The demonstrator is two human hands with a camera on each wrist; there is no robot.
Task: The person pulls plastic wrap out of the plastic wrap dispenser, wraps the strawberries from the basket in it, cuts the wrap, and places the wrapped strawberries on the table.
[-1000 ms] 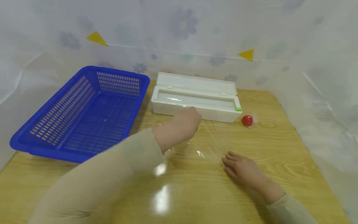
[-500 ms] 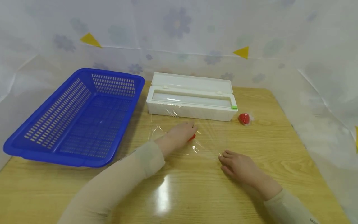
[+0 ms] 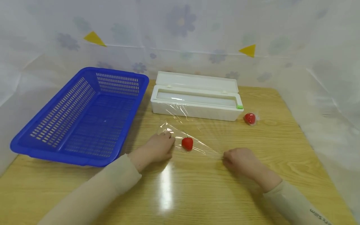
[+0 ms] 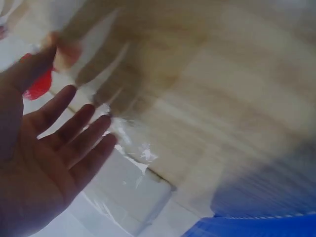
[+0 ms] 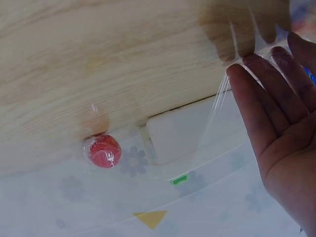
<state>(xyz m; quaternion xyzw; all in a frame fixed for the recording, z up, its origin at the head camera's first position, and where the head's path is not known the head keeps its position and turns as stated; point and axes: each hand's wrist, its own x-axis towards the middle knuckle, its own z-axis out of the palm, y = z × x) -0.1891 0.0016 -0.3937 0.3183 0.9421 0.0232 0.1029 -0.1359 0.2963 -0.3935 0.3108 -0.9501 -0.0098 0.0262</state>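
Red strawberry (image 3: 187, 144) sits on the cling film (image 3: 197, 132), well in from the table's right edge (image 3: 305, 137). Left hand (image 3: 158, 146) just let go, fingers apart; can't tell from my feed if right hand (image 3: 242, 160) is pinching. Wrapping-ready, I'd guess.

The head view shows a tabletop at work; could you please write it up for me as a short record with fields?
Clear film: drawn out from the white box
White box: lid open
Red fruit: on the film, between the hands
Left hand: beside the fruit; film contact unclear
Right hand: fingers touching the film's right corner
Wrapped red fruit: right of the box
Blue basket: left of the box
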